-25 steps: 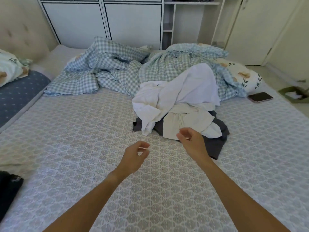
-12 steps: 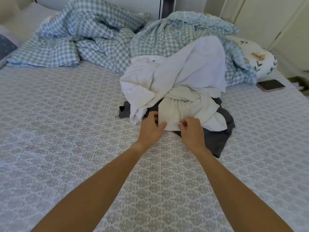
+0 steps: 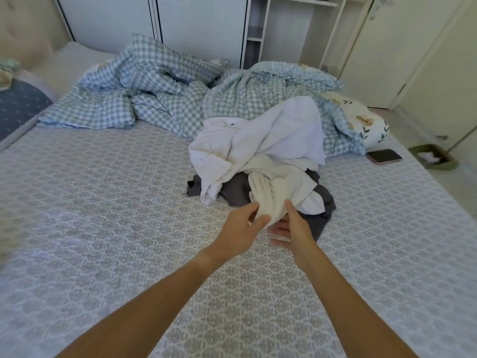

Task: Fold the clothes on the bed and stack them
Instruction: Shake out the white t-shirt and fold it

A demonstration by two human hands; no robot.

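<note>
On the patterned grey bed [image 3: 116,228], centre-right, a cream crumpled garment [image 3: 278,192] atop a dark grey garment [image 3: 237,192] is pinched at its near end by the left hand [image 3: 242,228], the right hand [image 3: 294,228] spread loose-fingered beside it.

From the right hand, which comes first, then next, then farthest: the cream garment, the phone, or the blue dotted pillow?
Measured from the right hand in the head view:
1. Cream garment, touching the hand, just ahead of it.
2. Phone, on the bed's right side.
3. Blue dotted pillow, far left edge.
</note>
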